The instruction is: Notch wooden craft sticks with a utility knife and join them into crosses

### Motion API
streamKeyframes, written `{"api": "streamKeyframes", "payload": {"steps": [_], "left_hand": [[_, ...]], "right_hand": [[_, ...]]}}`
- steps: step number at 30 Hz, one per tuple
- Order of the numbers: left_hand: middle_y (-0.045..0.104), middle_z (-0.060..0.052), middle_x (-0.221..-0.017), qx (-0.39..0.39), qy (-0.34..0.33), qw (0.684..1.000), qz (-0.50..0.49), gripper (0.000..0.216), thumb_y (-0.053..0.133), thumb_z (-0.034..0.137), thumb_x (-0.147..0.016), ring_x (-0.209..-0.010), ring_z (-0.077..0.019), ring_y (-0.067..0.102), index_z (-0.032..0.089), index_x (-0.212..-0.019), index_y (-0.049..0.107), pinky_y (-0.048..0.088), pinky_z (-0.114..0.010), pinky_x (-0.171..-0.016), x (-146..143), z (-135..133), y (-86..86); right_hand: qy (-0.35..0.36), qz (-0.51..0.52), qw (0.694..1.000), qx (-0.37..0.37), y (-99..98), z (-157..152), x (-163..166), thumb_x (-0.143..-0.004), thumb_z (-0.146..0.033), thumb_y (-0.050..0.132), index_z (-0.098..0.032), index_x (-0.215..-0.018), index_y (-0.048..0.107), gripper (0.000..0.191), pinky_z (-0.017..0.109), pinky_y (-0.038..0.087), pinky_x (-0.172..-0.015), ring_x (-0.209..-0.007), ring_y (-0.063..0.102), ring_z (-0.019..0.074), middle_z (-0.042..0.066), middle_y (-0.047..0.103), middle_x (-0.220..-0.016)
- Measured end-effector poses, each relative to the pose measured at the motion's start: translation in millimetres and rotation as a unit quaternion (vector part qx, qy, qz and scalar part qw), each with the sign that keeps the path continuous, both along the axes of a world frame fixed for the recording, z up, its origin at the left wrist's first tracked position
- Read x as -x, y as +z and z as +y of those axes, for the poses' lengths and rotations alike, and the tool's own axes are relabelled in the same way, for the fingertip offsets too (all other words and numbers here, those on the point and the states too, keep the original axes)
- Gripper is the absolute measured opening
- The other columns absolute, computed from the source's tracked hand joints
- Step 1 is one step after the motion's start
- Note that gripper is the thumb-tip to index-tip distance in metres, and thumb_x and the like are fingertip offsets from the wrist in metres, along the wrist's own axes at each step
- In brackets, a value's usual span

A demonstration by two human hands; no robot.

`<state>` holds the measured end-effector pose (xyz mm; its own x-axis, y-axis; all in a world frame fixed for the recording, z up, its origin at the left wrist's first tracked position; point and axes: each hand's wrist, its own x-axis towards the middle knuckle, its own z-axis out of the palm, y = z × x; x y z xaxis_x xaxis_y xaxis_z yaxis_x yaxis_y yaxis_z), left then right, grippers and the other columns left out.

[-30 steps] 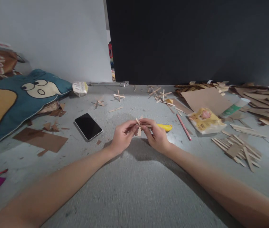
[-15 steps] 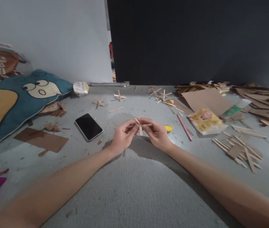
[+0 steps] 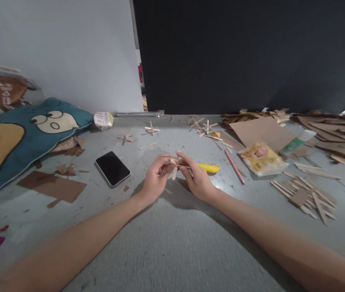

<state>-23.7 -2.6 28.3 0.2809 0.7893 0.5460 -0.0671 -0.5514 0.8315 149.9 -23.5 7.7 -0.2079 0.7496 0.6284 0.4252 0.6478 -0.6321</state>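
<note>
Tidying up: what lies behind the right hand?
A yellow tool, its left end hidden by the right hand, which pinches crossed sticks with the left hand.

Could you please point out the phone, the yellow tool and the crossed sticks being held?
phone (image 3: 113,168): head view, middle of its dark screen.
yellow tool (image 3: 209,168): head view, middle of its visible body.
crossed sticks (image 3: 174,172): head view, free lower end of one stick.

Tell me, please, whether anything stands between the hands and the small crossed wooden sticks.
Nothing visible does: the left hand and right hand both pinch the small crossed wooden sticks. The yellow plastic cutter lies beyond the right hand.
</note>
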Motion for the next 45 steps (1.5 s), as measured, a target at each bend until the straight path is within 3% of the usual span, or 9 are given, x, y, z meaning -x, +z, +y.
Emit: {"api": "streamKeyframes", "payload": {"steps": [3, 15, 19, 23, 33, 38, 41, 45], "left_hand": [[0.073, -0.009, -0.104, 0.022, -0.007, 1.000, -0.003, 0.026, 0.063, 0.047, -0.096, -0.103, -0.0209, 0.066, 0.023, -0.097, 0.072, 0.052, -0.035, -0.095, 1.1, -2.0, -0.7], [0.078, -0.005, -0.093, 0.097, -0.040, 0.994, -0.018, 0.021, 0.074, 0.044, -0.088, -0.088, -0.0178, 0.072, 0.024, -0.095, 0.076, 0.056, -0.032, -0.084, 2.7, 1.8, 0.9], [0.078, -0.005, -0.092, 0.116, -0.051, 0.992, -0.022, 0.023, 0.077, 0.045, -0.086, -0.087, -0.0170, 0.072, 0.025, -0.095, 0.078, 0.056, -0.031, -0.084, 3.1, 3.8, 1.1], [0.079, -0.006, -0.095, 0.134, -0.048, 0.990, -0.018, 0.028, 0.077, 0.047, -0.084, -0.090, -0.0182, 0.072, 0.023, -0.098, 0.078, 0.056, -0.032, -0.087, 3.5, 4.7, 0.3], [0.080, -0.008, -0.093, 0.162, -0.014, 0.986, -0.029, 0.035, 0.081, 0.049, -0.079, -0.090, -0.0206, 0.073, 0.019, -0.097, 0.079, 0.057, -0.031, -0.084, 1.4, 3.7, -1.2], [0.080, -0.008, -0.092, 0.161, -0.008, 0.986, -0.036, 0.033, 0.082, 0.048, -0.079, -0.088, -0.0200, 0.073, 0.019, -0.094, 0.078, 0.057, -0.030, -0.083, 0.4, 3.0, -0.5], [0.079, -0.008, -0.094, 0.177, -0.011, 0.983, -0.055, 0.036, 0.081, 0.045, -0.081, -0.085, -0.0190, 0.073, 0.018, -0.104, 0.075, 0.057, -0.029, -0.080, -0.4, 2.0, -0.7], [0.076, -0.005, -0.084, 0.213, -0.011, 0.973, -0.085, 0.042, 0.081, 0.045, -0.081, -0.076, -0.0168, 0.071, 0.017, -0.111, 0.069, 0.055, -0.028, -0.073, -1.4, 1.4, -1.1]], "right_hand": [[-0.003, -0.005, 1.000, -0.022, 0.8, -0.1, -0.2, -0.107, -0.038, 0.041, -0.029, -0.147, 0.048, 0.041, 0.040, 0.058, -0.095, -0.111, 0.070, 0.0218, 0.010, 0.071, -0.125], [0.016, 0.021, 0.998, -0.060, 2.2, -0.8, 1.1, -0.106, -0.034, 0.045, -0.028, -0.141, 0.057, 0.038, 0.037, 0.059, -0.090, -0.101, 0.072, 0.0206, 0.009, 0.074, -0.120], [0.024, 0.029, 0.999, -0.024, 3.7, -2.0, 1.0, -0.104, -0.037, 0.048, -0.035, -0.141, 0.058, 0.039, 0.039, 0.061, -0.077, -0.090, 0.072, 0.0243, 0.007, 0.075, -0.115], [0.028, 0.045, 0.998, 0.017, 4.9, -1.8, 1.5, -0.103, -0.039, 0.048, -0.032, -0.139, 0.061, 0.038, 0.033, 0.058, -0.062, -0.083, 0.071, 0.0236, 0.008, 0.076, -0.102], [0.014, 0.067, 0.997, 0.023, 6.2, 0.5, 6.3, -0.102, -0.042, 0.051, -0.025, -0.131, 0.069, 0.038, 0.034, 0.057, -0.068, -0.065, 0.066, 0.0190, 0.005, 0.073, -0.077], [0.015, 0.083, 0.996, 0.034, 6.7, -1.1, 6.9, -0.102, -0.044, 0.052, -0.023, -0.130, 0.070, 0.040, 0.031, 0.055, -0.061, -0.060, 0.062, 0.0168, 0.004, 0.071, -0.072], [0.017, 0.117, 0.991, 0.062, 7.0, -2.1, 7.5, -0.101, -0.043, 0.053, -0.021, -0.130, 0.071, 0.040, 0.026, 0.049, -0.052, -0.053, 0.057, 0.0140, 0.002, 0.068, -0.067], [0.009, 0.162, 0.984, 0.073, 7.6, -2.4, 9.6, -0.099, -0.041, 0.057, -0.018, -0.122, 0.074, 0.037, 0.026, 0.052, -0.055, -0.057, 0.062, 0.0138, 0.001, 0.070, -0.067]]}}
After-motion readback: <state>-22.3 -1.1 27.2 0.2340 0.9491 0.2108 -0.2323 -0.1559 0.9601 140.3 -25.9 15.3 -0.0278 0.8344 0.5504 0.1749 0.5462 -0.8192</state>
